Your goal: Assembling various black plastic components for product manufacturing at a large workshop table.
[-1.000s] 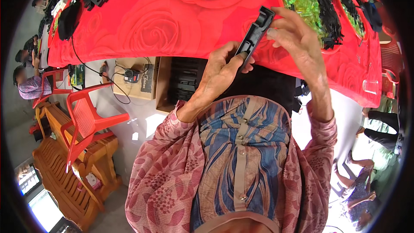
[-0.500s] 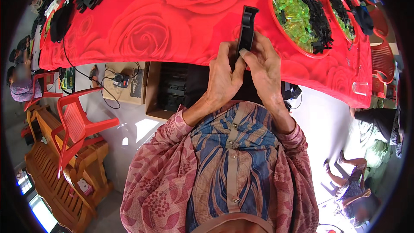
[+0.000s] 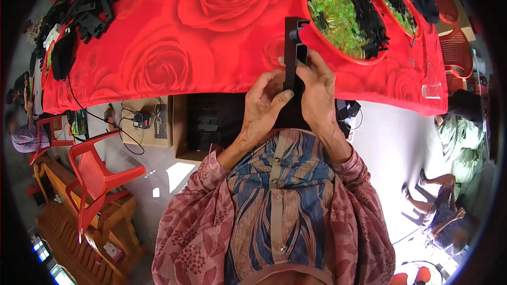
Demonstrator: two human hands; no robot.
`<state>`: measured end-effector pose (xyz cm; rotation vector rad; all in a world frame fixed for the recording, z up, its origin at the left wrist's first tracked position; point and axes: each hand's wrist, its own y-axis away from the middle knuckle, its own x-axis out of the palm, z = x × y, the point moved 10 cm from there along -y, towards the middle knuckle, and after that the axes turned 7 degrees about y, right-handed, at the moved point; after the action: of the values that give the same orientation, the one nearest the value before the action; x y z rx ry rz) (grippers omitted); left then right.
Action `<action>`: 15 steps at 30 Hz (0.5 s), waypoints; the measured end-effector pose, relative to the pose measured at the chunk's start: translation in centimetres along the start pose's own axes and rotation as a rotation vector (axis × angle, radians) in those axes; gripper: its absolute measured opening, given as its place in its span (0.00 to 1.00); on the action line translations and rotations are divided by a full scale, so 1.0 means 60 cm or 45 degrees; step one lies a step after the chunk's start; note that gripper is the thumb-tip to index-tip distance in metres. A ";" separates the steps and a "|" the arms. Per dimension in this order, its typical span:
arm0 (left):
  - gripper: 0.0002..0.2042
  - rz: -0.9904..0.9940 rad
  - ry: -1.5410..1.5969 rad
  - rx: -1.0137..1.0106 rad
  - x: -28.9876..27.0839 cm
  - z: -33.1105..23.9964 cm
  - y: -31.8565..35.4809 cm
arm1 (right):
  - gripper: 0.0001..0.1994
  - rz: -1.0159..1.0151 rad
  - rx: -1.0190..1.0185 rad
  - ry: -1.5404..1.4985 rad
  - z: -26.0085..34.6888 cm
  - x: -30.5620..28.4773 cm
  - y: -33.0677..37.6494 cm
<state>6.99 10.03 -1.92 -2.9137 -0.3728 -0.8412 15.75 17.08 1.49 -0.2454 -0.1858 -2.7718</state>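
Observation:
I hold a long black plastic part [image 3: 293, 47] upright over the near edge of the table with the red rose cloth [image 3: 174, 47]. My left hand [image 3: 264, 108] grips its lower end from the left, thumb pressed against its side. My right hand [image 3: 318, 89] wraps it from the right, fingers over its middle. Just beyond, to the right, a red bowl [image 3: 311, 26] holds yellow-green pieces [image 3: 335, 13] and small black parts [image 3: 369, 21].
A second red bowl [image 3: 398, 5] of parts stands at the far right. A heap of black parts [image 3: 90, 5] lies at the table's far left. Under the table sit a box of black parts [image 3: 208, 124] and cables. Red plastic chairs [image 3: 95, 174] stand left; people sit at both sides.
The black part has swung from a tilt to upright. My hands have closed together on it and my right hand came down from the bowl side.

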 end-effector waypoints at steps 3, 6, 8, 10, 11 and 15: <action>0.17 0.008 -0.043 0.087 -0.001 -0.007 -0.004 | 0.15 0.044 0.162 -0.084 -0.023 -0.001 -0.009; 0.17 -0.070 0.091 0.102 -0.015 -0.005 -0.008 | 0.15 0.269 -0.012 0.198 -0.016 0.012 -0.021; 0.17 -0.098 0.123 0.130 -0.023 0.004 -0.004 | 0.15 0.242 0.111 0.031 -0.033 0.010 -0.018; 0.18 -0.118 0.157 0.160 -0.025 0.005 0.001 | 0.15 0.207 0.225 -0.133 -0.049 0.010 -0.013; 0.18 -0.143 0.144 0.146 -0.028 0.007 0.004 | 0.14 0.187 0.216 -0.195 -0.052 0.012 -0.012; 0.17 -0.145 0.067 0.147 -0.030 0.005 0.005 | 0.12 0.147 0.195 -0.206 -0.051 0.015 -0.016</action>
<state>5.75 9.43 -3.11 -2.7806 -0.5675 -0.8781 14.11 17.20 -1.42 -0.4264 -0.4094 -2.6075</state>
